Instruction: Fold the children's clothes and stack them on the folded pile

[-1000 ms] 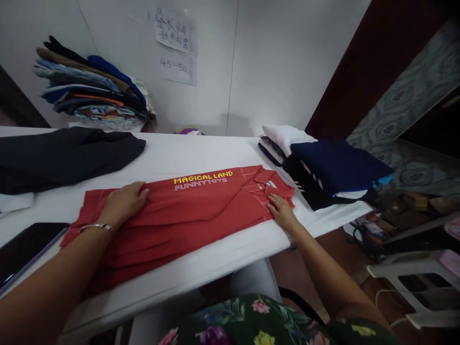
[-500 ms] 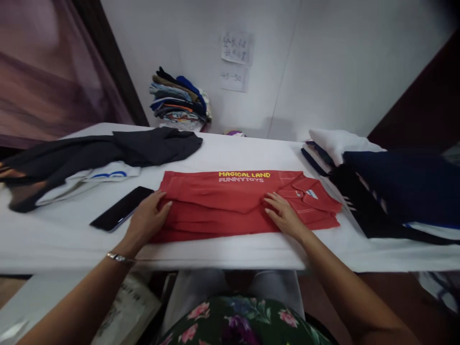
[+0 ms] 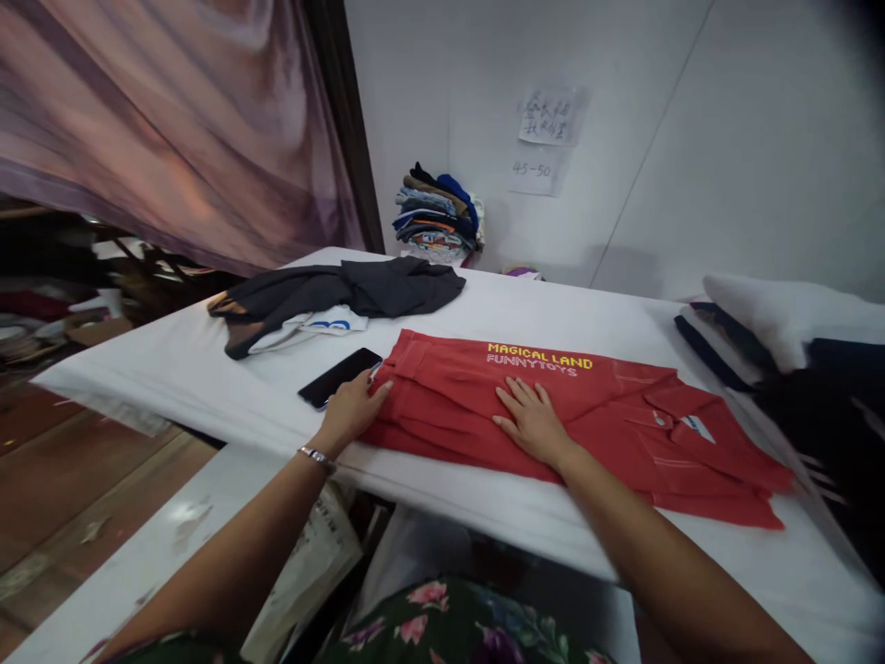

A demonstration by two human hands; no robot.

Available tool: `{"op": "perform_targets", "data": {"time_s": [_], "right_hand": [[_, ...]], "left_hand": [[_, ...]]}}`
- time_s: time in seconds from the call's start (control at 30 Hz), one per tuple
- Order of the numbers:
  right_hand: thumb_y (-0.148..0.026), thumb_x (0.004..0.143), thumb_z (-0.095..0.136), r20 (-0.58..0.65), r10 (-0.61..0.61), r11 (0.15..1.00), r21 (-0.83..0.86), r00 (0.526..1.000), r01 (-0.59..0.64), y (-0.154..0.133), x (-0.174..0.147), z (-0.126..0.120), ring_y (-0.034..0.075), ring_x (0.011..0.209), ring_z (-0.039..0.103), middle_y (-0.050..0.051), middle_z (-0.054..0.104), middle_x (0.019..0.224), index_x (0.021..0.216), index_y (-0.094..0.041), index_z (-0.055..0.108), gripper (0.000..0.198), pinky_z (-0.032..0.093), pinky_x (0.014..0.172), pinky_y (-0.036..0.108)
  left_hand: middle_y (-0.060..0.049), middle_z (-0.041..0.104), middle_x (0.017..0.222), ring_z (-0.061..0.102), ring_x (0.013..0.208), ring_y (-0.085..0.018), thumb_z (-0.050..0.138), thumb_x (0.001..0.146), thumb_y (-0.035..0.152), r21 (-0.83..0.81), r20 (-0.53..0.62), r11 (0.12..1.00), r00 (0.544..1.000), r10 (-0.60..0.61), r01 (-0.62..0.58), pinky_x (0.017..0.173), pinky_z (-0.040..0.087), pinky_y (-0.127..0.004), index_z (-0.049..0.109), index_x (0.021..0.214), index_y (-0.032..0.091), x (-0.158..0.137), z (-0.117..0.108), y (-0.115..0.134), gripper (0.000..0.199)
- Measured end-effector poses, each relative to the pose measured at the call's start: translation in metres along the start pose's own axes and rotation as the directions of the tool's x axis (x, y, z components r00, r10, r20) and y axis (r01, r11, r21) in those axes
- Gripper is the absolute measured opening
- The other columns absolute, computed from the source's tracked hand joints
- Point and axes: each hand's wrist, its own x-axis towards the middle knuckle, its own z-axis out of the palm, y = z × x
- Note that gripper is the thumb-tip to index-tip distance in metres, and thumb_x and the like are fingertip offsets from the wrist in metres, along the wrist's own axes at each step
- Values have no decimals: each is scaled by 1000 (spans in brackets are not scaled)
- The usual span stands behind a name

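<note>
A red shirt (image 3: 456,397) lies folded lengthwise on the white-covered table, with yellow and white lettering along its far side and its collar to the right. My right hand (image 3: 532,424) rests flat on the middle of the shirt, fingers spread, just below the lettering. At the shirt's left end, my left hand (image 3: 351,408) touches the edge, thumb and fingers apart. A black phone (image 3: 338,376) lies right beside my left hand, partly behind the fingers.
Dark clothing (image 3: 359,288) and a white garment (image 3: 338,319) lie on the table's far left. A stack of folded clothes (image 3: 439,214) stands at the back. Black clothing (image 3: 822,443) and a white bundle (image 3: 781,304) are at the right. A pink curtain (image 3: 194,138) hangs left.
The view has swung left, showing more floor and curtain. My right hand has slid left along the shirt, from near the collar to its middle. My left hand stays at the left end.
</note>
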Motion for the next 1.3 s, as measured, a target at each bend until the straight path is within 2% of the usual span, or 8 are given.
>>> {"op": "perform_targets", "data": {"time_s": [0.23, 0.43, 0.6, 0.7, 0.9, 1.07, 1.2, 1.3], "right_hand": [[-53, 96, 36, -40, -18, 1000, -22, 999, 17, 1, -4, 3, 30, 143, 27, 13, 32, 154, 142, -20, 45, 57, 15, 116, 53], [-53, 95, 36, -59, -20, 1000, -7, 998, 19, 2, -3, 5, 29, 143, 28, 12, 33, 154, 141, -22, 46, 56, 15, 116, 53], [-53, 95, 37, -66, -14, 1000, 1, 998, 14, 2, -4, 6, 29, 142, 29, 12, 34, 154, 141, -23, 46, 56, 14, 116, 53], [-54, 95, 37, -64, -9, 1000, -1, 998, 9, 2, -4, 6, 28, 142, 29, 11, 34, 154, 141, -23, 46, 56, 15, 116, 52], [-52, 95, 40, -50, -1, 1000, 14, 999, 1, 1, -3, 4, 28, 142, 29, 11, 34, 154, 142, -22, 45, 56, 14, 116, 52], [-51, 93, 45, -41, 21, 996, 85, 999, -18, 1, -3, 1, 27, 143, 28, 11, 34, 153, 142, -22, 45, 57, 13, 117, 52], [-54, 91, 47, -55, 64, 953, 300, 996, -45, 0, 0, -9, 25, 144, 27, 10, 36, 153, 144, -23, 42, 61, 13, 118, 53], [-60, 90, 45, -133, 128, 835, 550, 983, -34, -3, 5, -22, 22, 144, 27, 7, 33, 154, 145, -23, 39, 67, 20, 118, 47]], "left_hand": [[-19, 62, 125, 59, 114, -34, 42, 85, 58, -101, 66, 994, 997, -31, 37, 94, 44, -42, 52, 129, 14, 24, -3, 4, 63], [-17, 69, 113, 64, 107, -33, 59, 75, 59, -486, 187, 851, 975, -121, 199, 86, 51, -39, 64, 106, 13, 46, -4, 2, 56], [-13, 76, 90, 71, 86, -26, 74, 65, 54, -700, 561, 518, 827, -28, 492, 76, 58, -33, 67, 82, 17, 62, -7, 2, 41], [-13, 76, 89, 72, 86, -26, 80, 60, 50, -686, 631, 461, 776, -8, 563, 78, 59, -34, 67, 80, 18, 69, -9, 4, 40], [-13, 76, 93, 70, 94, -31, 83, 54, 48, -739, 589, 461, 803, 91, 490, 81, 59, -40, 71, 84, 19, 69, -15, 14, 43], [-12, 76, 86, 72, 84, -32, 85, 46, 39, -810, 446, 478, 886, 127, 339, 75, 60, -42, 71, 81, 17, 58, -27, 32, 44], [-7, 76, 85, 71, 86, -31, 85, 44, 38, -822, 343, 539, 915, 212, 184, 78, 59, -40, 72, 80, 18, 62, -53, 59, 43], [-4, 76, 91, 70, 89, -28, 84, 47, 34, -820, 269, 572, 897, 351, 22, 82, 57, -38, 73, 84, 20, 66, -79, 94, 41]]}}
